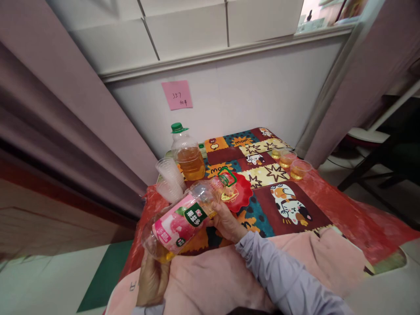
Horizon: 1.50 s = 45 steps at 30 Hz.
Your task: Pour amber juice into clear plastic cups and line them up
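A large clear juice bottle point(179, 223) with a pink label and amber liquid lies tilted across my hands, its neck toward the upper right. My left hand point(153, 278) is wrapped around the base from below. My right hand point(227, 221) grips the bottle near its shoulder. The uncapped-looking mouth, with a green ring handle point(233, 175), is over a red scalloped plate point(245, 192). A clear plastic cup point(229, 194) seems to stand on that plate under the mouth; its contents are hard to make out.
A second large bottle point(190, 162) with a green cap stands at the back left, beside stacked clear cups point(169, 177). Small cups of amber liquid point(300, 170) stand at the right. Patterned mats point(295, 201) and red plastic sheeting point(361, 214) cover the table against the wall.
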{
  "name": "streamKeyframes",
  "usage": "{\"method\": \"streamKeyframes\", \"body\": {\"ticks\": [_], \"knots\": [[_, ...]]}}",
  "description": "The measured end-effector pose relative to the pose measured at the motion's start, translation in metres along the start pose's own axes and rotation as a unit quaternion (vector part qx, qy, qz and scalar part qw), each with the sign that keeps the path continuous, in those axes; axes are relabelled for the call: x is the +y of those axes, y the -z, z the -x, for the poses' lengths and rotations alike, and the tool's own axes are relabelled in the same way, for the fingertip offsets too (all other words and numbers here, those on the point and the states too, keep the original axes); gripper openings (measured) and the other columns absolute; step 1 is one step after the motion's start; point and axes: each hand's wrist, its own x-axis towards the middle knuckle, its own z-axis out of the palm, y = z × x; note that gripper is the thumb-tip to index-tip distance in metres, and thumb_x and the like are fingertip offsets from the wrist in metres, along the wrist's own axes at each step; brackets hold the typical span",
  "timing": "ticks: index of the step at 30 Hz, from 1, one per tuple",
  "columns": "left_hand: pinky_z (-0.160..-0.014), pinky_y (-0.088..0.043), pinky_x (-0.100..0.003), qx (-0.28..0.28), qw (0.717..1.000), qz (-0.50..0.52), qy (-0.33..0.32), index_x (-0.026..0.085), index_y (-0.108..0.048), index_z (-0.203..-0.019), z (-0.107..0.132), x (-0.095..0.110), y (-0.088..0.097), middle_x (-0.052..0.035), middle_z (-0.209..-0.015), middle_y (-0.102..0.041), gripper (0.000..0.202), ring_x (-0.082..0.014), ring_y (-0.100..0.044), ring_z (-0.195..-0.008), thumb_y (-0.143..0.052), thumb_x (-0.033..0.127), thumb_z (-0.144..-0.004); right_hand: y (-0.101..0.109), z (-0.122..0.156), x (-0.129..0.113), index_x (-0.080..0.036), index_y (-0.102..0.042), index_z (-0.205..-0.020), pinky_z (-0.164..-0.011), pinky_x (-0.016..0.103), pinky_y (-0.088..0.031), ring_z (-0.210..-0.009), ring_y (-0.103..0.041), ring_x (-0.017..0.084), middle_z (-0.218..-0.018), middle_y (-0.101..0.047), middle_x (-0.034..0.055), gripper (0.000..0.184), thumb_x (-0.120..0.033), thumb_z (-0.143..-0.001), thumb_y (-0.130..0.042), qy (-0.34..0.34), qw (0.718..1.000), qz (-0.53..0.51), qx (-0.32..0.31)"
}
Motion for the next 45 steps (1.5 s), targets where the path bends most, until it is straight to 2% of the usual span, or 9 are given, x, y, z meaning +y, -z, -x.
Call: {"method": "streamKeyframes", "body": {"ticks": [3,8,14,19,23,28,35,39,45], "knots": [[-0.108,-0.067,-0.039,0.025,0.999,-0.016,0.019,0.032,-0.080,-0.144,0.001,0.001,-0.003,-0.0077,-0.159,-0.074,0.073,-0.0385,-0.060,-0.157,-0.100,0.059,-0.078,0.001,-0.001,0.001,-0.034,-0.062,-0.155,-0.075,0.040,-0.074,-0.116,-0.080,0.031,-0.142,-0.080,0.0092,0.086,-0.073,-0.083,-0.089,-0.004,1.000,-0.004,0.009],[-0.112,-0.064,-0.036,0.008,1.000,-0.007,0.009,0.034,-0.077,-0.149,0.001,0.002,-0.006,-0.0060,-0.171,-0.065,0.074,-0.0380,-0.053,-0.163,-0.099,0.054,-0.081,0.000,0.000,0.000,-0.034,-0.062,-0.155,-0.078,0.043,-0.074,-0.120,-0.080,0.031,-0.147,-0.078,0.0087,0.084,-0.071,-0.084,-0.088,-0.002,1.000,-0.002,0.008],[-0.101,-0.068,-0.030,0.022,0.999,-0.012,0.020,0.034,-0.075,-0.152,-0.003,-0.006,0.009,-0.0063,-0.174,-0.061,0.080,-0.0391,-0.051,-0.164,-0.101,0.055,-0.079,0.000,0.000,-0.002,-0.033,-0.061,-0.157,-0.077,0.039,-0.074,-0.115,-0.081,0.030,-0.145,-0.079,0.0098,0.088,-0.073,-0.083,-0.089,-0.009,1.000,-0.001,0.004],[-0.100,-0.070,-0.036,0.016,1.000,-0.013,0.020,0.034,-0.077,-0.149,-0.005,-0.008,0.012,-0.0079,-0.167,-0.068,0.080,-0.0411,-0.060,-0.156,-0.102,0.058,-0.076,0.001,-0.001,-0.001,-0.033,-0.065,-0.152,-0.078,0.040,-0.074,-0.118,-0.080,0.031,-0.148,-0.078,0.0094,0.084,-0.075,-0.083,-0.089,-0.009,1.000,0.000,0.007],[-0.095,-0.071,-0.034,0.005,1.000,-0.008,0.017,0.035,-0.078,-0.147,-0.004,-0.006,0.008,-0.0075,-0.159,-0.074,0.081,-0.0384,-0.068,-0.148,-0.104,0.054,-0.073,0.003,-0.001,0.001,-0.034,-0.064,-0.152,-0.076,0.040,-0.074,-0.116,-0.081,0.031,-0.145,-0.079,0.0093,0.085,-0.075,-0.082,-0.090,-0.011,1.000,0.000,0.015],[-0.100,-0.069,-0.033,0.029,0.999,-0.006,0.018,0.030,-0.080,-0.143,-0.002,-0.003,0.005,-0.0083,-0.157,-0.075,0.077,-0.0358,-0.068,-0.147,-0.104,0.056,-0.074,0.003,-0.002,0.000,-0.032,-0.063,-0.152,-0.076,0.039,-0.073,-0.112,-0.082,0.030,-0.140,-0.081,0.0102,0.085,-0.075,-0.083,-0.088,-0.016,1.000,0.007,0.009],[-0.095,-0.071,-0.032,0.008,1.000,-0.015,0.022,0.033,-0.080,-0.145,0.001,0.002,-0.001,-0.0075,-0.160,-0.074,0.078,-0.0369,-0.067,-0.148,-0.104,0.052,-0.074,0.003,-0.002,0.000,-0.033,-0.062,-0.153,-0.074,0.040,-0.074,-0.111,-0.082,0.030,-0.140,-0.080,0.0091,0.082,-0.072,-0.085,-0.088,-0.008,1.000,0.002,0.008],[-0.098,-0.071,-0.036,0.024,0.999,-0.019,0.020,0.031,-0.083,-0.138,0.000,0.000,0.002,-0.0088,-0.153,-0.077,0.073,-0.0376,-0.068,-0.146,-0.105,0.054,-0.072,0.004,-0.003,0.001,-0.032,-0.063,-0.151,-0.073,0.039,-0.073,-0.107,-0.083,0.029,-0.136,-0.082,0.0086,0.083,-0.075,-0.084,-0.088,-0.015,1.000,0.006,0.011],[-0.108,-0.067,-0.037,0.032,0.999,-0.025,0.018,0.033,-0.080,-0.144,-0.003,-0.005,0.009,-0.0064,-0.159,-0.074,0.079,-0.0371,-0.062,-0.154,-0.104,0.057,-0.073,0.005,-0.002,0.003,-0.031,-0.065,-0.149,-0.073,0.041,-0.073,-0.107,-0.083,0.030,-0.135,-0.083,0.0092,0.082,-0.075,-0.084,-0.089,-0.010,1.000,0.002,0.013]]}}
